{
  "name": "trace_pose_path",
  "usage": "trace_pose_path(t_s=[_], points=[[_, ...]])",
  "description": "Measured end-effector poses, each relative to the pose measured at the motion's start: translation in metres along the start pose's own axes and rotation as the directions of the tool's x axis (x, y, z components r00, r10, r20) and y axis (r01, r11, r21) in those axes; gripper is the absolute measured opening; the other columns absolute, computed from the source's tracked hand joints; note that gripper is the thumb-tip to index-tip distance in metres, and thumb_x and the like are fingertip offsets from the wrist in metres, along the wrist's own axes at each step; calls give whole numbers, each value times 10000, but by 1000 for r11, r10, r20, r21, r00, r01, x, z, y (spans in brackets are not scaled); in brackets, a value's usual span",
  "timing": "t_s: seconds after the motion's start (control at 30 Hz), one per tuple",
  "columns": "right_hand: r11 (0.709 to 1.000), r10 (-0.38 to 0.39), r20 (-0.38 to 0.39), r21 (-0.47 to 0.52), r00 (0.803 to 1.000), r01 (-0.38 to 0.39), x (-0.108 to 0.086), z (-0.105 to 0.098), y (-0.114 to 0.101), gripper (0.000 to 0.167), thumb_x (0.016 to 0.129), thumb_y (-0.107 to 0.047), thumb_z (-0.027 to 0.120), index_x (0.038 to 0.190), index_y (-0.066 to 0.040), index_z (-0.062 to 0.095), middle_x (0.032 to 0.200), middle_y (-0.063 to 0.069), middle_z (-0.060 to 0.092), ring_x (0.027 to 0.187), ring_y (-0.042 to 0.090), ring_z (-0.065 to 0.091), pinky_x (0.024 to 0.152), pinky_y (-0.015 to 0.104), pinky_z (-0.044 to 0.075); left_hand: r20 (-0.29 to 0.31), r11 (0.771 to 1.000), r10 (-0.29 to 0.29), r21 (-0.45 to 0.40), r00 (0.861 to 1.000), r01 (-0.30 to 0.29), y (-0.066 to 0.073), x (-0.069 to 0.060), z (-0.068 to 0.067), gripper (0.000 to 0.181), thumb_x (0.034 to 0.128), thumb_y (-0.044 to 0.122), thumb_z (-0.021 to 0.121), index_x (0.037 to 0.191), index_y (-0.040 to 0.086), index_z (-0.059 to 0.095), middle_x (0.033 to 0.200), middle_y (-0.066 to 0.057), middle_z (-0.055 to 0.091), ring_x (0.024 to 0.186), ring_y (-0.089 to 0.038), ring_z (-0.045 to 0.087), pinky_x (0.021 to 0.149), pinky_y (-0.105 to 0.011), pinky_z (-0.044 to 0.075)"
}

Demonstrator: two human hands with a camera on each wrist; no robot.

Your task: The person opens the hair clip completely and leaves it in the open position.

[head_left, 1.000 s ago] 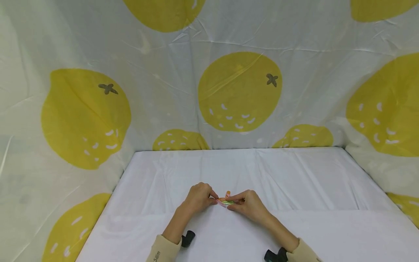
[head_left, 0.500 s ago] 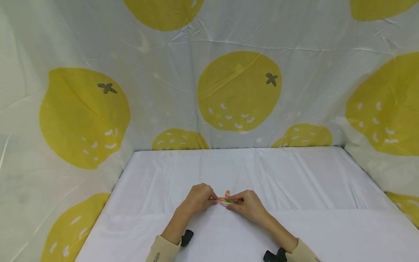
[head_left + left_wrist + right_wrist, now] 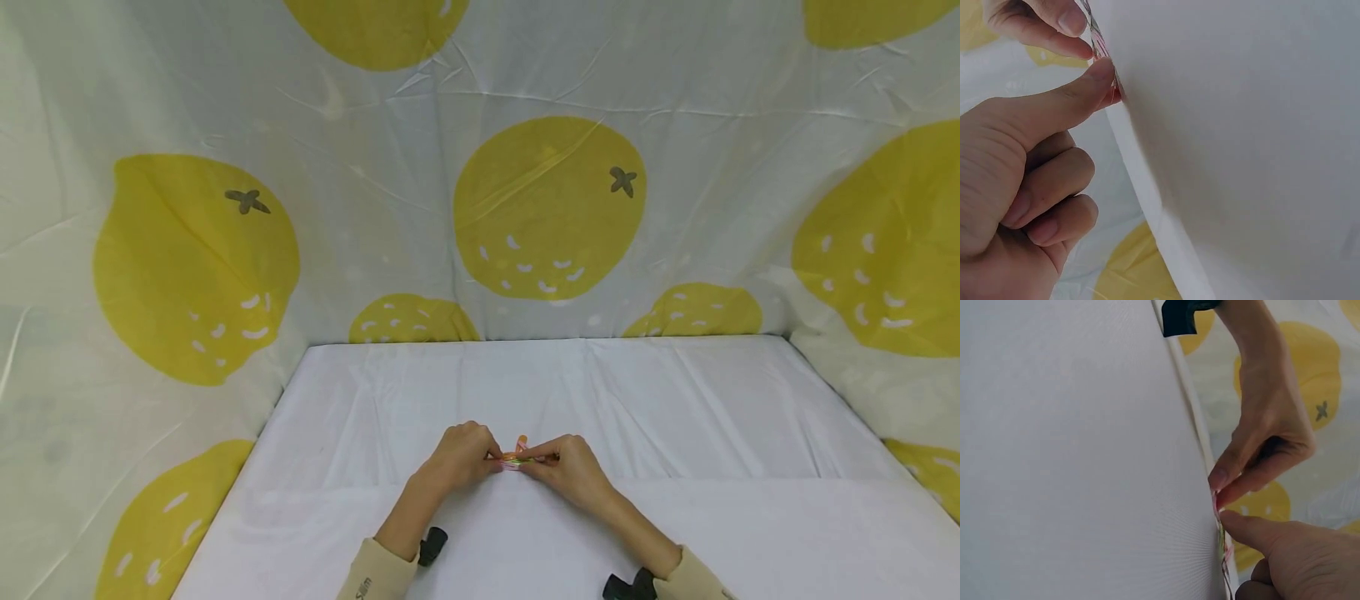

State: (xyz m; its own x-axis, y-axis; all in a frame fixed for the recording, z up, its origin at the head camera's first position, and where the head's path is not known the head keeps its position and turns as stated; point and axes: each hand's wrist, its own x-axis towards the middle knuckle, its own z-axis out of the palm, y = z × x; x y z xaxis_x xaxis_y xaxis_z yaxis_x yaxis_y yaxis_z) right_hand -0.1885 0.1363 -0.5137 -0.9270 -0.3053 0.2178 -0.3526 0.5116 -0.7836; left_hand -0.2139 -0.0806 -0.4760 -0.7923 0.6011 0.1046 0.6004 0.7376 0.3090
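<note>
- Left grip (image 3: 461, 454) and right grip (image 3: 572, 468) each pinch the slim pink, orange and green strand bundle (image 3: 512, 462).
- Apparently straightening it (fiddly work); next calls for even tension.

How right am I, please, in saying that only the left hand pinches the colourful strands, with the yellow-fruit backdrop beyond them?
"Only" is wrong: the head view shows the right hand pinching the colourful strands too, opposite the left hand. The yellow-fruit backdrop is indeed beyond them.
</note>
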Motion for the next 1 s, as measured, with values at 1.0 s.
trace_pose_path(t_s=[1.0], points=[[1000,14,-11,18,1000,-14,-2,6,2,121,822,-162,874,933,-118,852,550,-118,409,525,-47,292,494,155,262,15,966,-111,-235,994,111,-14,-1,-2,116,737,166,934,748,136,822,651,72,645,594,-26,439,543,-206,367]])
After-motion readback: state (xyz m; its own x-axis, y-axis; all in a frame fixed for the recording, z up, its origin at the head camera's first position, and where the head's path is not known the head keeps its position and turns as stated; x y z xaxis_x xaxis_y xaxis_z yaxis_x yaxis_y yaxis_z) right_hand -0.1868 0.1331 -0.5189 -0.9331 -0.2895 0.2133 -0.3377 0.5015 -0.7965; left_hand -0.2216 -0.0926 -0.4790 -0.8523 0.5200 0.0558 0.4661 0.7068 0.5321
